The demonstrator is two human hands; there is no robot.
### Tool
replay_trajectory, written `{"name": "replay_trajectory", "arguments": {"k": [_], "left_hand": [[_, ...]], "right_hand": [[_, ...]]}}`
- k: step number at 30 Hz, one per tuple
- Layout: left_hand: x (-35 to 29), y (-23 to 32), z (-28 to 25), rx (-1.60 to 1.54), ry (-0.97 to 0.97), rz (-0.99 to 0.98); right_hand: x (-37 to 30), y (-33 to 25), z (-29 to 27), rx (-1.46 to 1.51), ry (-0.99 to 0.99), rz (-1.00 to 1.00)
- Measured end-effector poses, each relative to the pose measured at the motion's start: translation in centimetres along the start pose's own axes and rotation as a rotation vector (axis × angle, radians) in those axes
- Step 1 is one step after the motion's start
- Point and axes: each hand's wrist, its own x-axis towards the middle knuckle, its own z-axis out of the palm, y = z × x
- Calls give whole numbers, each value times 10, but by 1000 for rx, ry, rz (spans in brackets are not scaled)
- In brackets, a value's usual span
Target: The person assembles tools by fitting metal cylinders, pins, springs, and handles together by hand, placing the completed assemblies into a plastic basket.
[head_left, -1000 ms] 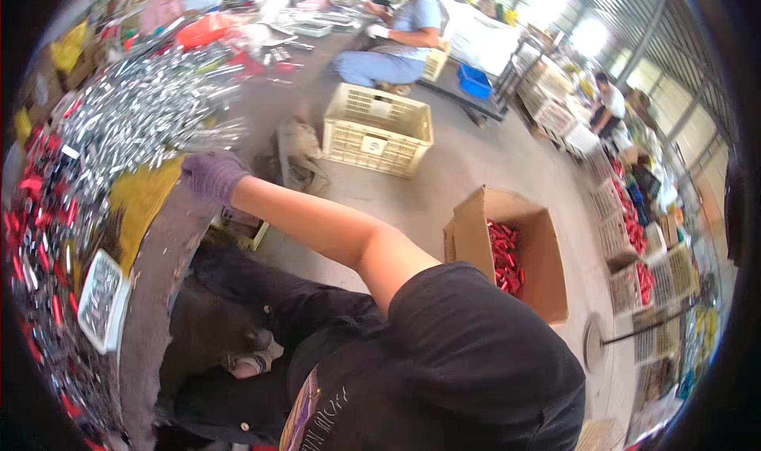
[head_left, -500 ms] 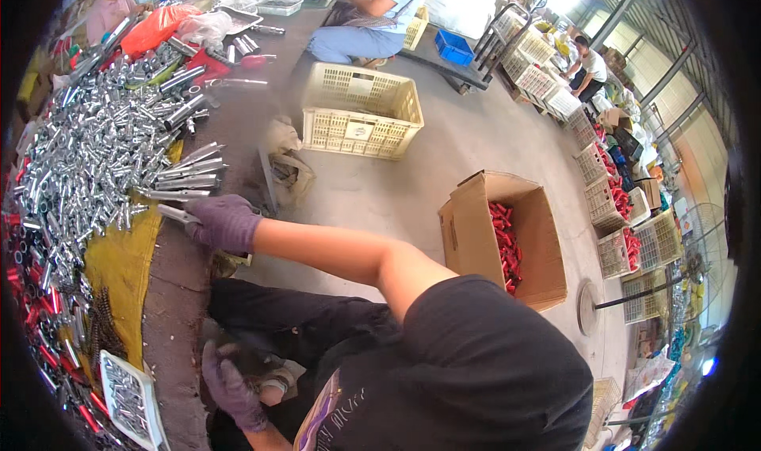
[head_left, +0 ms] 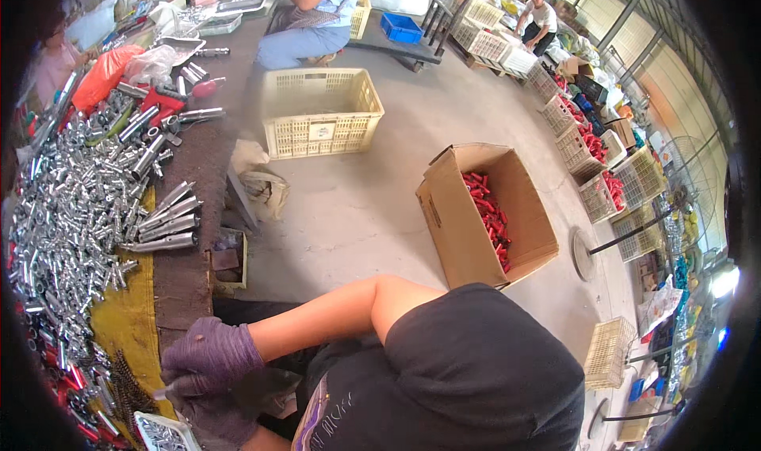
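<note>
Head view: the bench [head_left: 184, 294] runs under the hands and on beyond them. Ahead and to their left spreads the pile [head_left: 71, 221] of metal parts; a knock from a wrist could set it sliding. Between pile and hands lies the yellow cloth [head_left: 127, 320]; dragged, it could shift whatever sits on it. At the bench edge I see the right hand [head_left: 208, 351], gloved and curled, against the left hand [head_left: 216, 407], also bent. I can't tell how tightly either closes. The tray [head_left: 190, 437] of small parts sits just beside the left hand, where a careless swing might tip it. The tubes [head_left: 169, 228] lie ahead of the hands and could roll if bumped. A pale tip [head_left: 162, 392] shows at the fingers, its hold hidden from me; a loose grip might drop it.
</note>
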Motion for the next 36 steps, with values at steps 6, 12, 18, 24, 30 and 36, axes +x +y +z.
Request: {"name": "replay_trajectory", "arguments": {"k": [6,12,18,24,30,36], "left_hand": [[8,26,-49,-1777,334,-633],[7,40,-60,-836,259,-397],[9,40,-72,-764,168,-368],[32,73,-84,-685,75,-343],[20,109,-89,-619,-42,-311],[18,103,-91,-551,-150,-287]], "right_hand": [[13,58,40,-279,79,-60],[15,67,46,-432,-45,-29],[13,68,49,-401,58,-35],[15,68,47,-380,-43,2],[16,80,54,-428,-102,119],[14,80,55,-446,-19,8]]}}
